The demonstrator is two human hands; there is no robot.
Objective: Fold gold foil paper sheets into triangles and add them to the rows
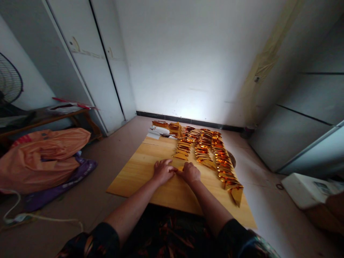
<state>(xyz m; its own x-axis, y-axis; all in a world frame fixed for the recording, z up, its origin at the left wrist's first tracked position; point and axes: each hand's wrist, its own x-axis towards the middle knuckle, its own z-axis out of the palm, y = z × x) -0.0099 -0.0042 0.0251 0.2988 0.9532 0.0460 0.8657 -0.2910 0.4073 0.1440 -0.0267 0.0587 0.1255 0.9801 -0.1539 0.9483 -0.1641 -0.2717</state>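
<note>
Both hands meet over the near middle of a light wooden board (134,170). My left hand (163,171) is closed, its fingertips pinching the left end of a small gold paper piece (180,168). The right end of that piece is in my right hand (191,172), whose fingers are curled down on it. Beyond my hands, long rows of overlapping folded gold foil pieces (205,143) cover the far right of the board. One row runs down its right side to a pointed piece (237,195).
At the board's far edge lie brown-gold stacks (175,129) and a white object (160,130). An orange bag (43,154) and a purple bag (64,184) lie on the floor at left, near a cable (53,218). A white box (309,190) stands at right.
</note>
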